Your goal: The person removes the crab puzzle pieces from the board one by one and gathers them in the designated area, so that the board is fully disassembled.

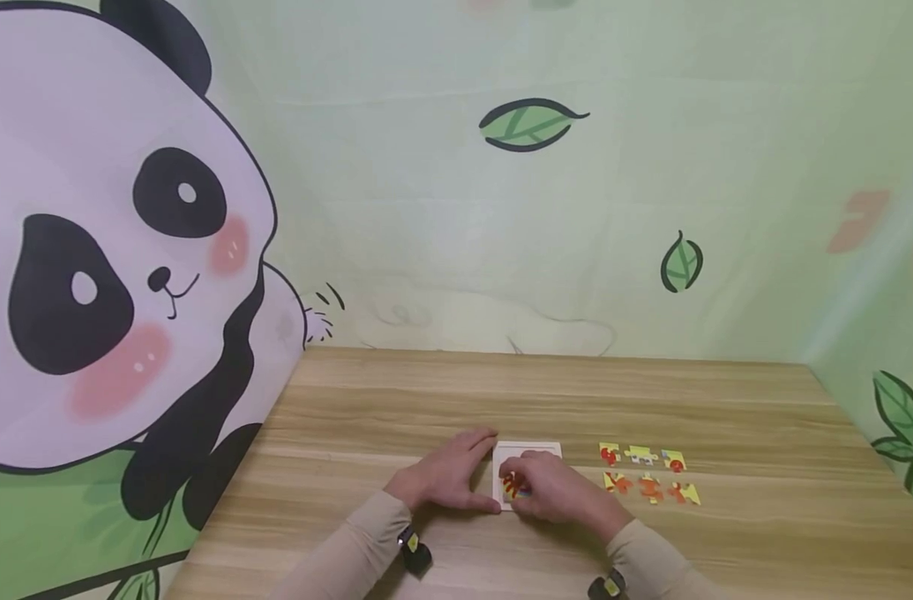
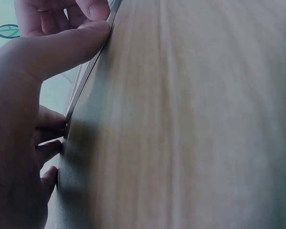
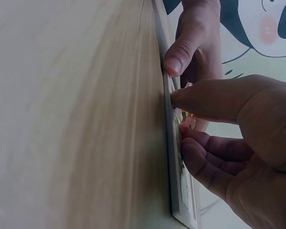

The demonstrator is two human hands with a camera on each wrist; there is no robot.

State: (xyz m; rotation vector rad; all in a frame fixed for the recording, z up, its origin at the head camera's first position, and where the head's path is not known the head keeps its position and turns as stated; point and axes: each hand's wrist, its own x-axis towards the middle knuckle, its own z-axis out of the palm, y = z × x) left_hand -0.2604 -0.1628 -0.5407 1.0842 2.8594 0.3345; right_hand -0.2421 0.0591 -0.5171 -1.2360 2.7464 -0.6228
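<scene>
Lying flat, the puzzle tray looks white.

From the head, the bench is viewed forward and down. Close and sideways, it is shared by both wrist views.

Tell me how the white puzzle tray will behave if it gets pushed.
The white puzzle tray would probably slide rather than tip, since it lies flat and low on the table. It seems fairly stiff: its edge runs straight in the right wrist view. A leftward push would likely meet the left hand at its edge.
</scene>
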